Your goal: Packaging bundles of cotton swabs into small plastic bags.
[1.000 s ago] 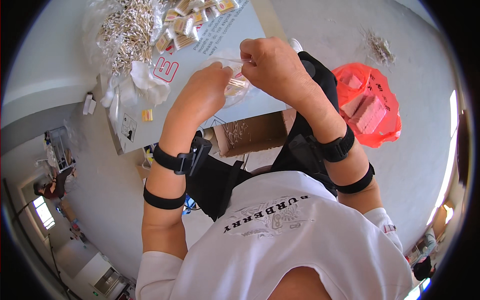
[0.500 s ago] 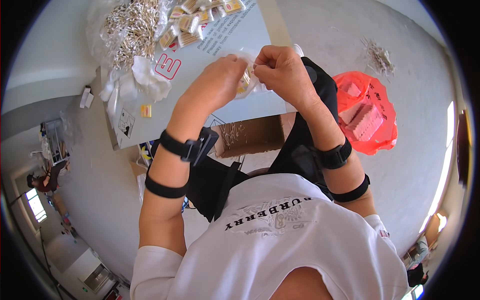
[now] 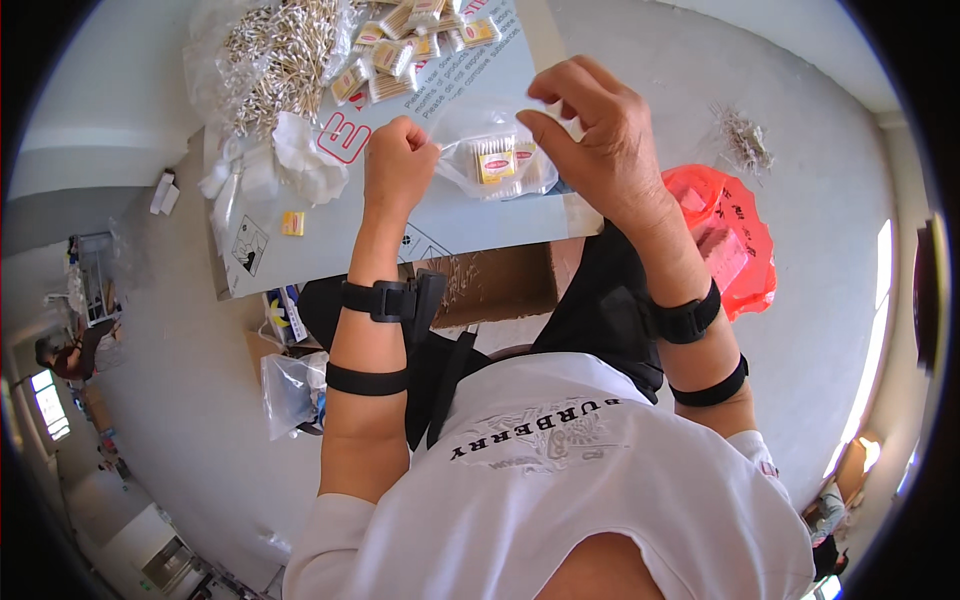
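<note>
A clear plastic bag point(image 3: 455, 128) stands out over the near part of the table, with small packs of cotton swabs point(image 3: 495, 165) with yellow labels inside it. My left hand point(image 3: 397, 158) is closed in a pinch on the bag's left edge. At the bag's right side my right hand point(image 3: 605, 135) is raised, its thumb and fingers apart in a curve, and nothing shows between them. Further back on the table lies a pile of similar swab packs point(image 3: 392, 58). One small yellow label point(image 3: 292, 223) lies left of my left forearm.
A large bag of loose cotton swabs point(image 3: 280, 65) fills the table's back left, with white crumpled plastic point(image 3: 300, 155) before it. An open cardboard box point(image 3: 510, 285) sits below the table edge. On the floor at right are a red bag point(image 3: 740, 240) and scattered swabs point(image 3: 742, 140).
My right hand has let go of the bag and moved up and right, its fingers opening. My left hand has shifted left, pulling the bag's edge, and the packs inside now show.
</note>
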`<move>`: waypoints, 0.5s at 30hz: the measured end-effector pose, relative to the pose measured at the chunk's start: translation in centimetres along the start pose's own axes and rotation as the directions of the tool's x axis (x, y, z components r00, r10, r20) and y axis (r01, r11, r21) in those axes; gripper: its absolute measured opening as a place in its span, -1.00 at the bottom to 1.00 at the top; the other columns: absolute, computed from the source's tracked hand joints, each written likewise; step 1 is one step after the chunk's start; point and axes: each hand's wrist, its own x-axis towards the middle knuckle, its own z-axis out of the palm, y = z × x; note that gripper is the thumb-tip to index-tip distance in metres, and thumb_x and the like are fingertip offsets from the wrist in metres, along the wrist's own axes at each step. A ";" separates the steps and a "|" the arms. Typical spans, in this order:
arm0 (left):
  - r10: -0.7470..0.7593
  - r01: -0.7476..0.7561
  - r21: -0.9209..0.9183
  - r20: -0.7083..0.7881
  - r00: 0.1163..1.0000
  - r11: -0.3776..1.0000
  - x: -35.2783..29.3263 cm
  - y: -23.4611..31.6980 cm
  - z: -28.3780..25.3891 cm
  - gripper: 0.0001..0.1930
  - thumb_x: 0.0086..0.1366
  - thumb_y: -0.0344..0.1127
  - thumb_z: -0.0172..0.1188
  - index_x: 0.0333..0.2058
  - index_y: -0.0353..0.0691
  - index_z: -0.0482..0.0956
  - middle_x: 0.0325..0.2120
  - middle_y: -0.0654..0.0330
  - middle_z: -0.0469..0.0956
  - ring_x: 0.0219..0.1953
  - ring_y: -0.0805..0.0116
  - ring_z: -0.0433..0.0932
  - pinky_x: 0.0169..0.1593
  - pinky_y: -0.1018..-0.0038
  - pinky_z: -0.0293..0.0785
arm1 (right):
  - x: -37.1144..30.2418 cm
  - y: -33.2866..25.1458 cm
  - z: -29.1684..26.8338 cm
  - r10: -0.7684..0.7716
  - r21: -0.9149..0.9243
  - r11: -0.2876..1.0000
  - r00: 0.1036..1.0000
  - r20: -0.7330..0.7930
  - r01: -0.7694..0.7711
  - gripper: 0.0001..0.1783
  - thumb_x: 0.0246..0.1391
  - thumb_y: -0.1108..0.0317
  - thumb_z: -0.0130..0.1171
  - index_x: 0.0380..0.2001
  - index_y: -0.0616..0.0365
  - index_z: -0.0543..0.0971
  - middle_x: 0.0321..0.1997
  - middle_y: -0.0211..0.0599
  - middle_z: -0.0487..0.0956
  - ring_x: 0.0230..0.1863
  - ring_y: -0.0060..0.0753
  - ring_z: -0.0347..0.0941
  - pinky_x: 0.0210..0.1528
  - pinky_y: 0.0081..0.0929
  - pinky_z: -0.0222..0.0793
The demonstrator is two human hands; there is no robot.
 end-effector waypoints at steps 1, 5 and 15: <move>0.000 0.000 -0.007 -0.004 1.000 1.000 0.0 0.0 0.1 -0.87 0.03 -0.46 0.22 -0.53 -0.35 0.44 -0.69 0.23 0.43 -0.72 0.55 0.40 -0.73 0.61 0.27 | 0.4 -0.5 -0.1 -0.083 0.137 0.989 0.980 0.181 0.058 -0.93 -0.14 0.50 0.15 -0.53 0.28 0.49 -0.54 -0.16 0.50 -0.46 -0.05 0.46 -0.36 -0.26 0.38; 0.105 -0.104 0.029 -0.053 0.993 0.994 0.0 1.2 0.5 -0.90 0.00 -0.52 0.21 -0.56 -0.33 0.44 -0.71 0.26 0.43 -0.71 0.56 0.40 -0.71 0.58 0.29 | 0.6 0.0 2.5 -0.103 -0.073 0.976 0.728 0.678 0.206 -0.91 -0.10 0.59 0.06 -0.48 0.27 0.54 -0.41 -0.09 0.57 -0.33 -0.02 0.52 -0.28 -0.25 0.43; 0.179 -0.165 -0.178 0.068 0.981 0.970 -0.6 3.5 0.0 -0.94 -0.03 -0.59 0.13 -0.55 -0.33 0.43 -0.71 0.29 0.42 -0.71 0.59 0.37 -0.71 0.61 0.25 | -1.1 4.7 9.8 0.203 -0.363 0.888 0.469 0.860 0.281 -0.80 -0.04 0.39 0.13 -0.34 0.23 0.62 -0.25 -0.09 0.60 -0.20 -0.08 0.57 -0.23 -0.26 0.49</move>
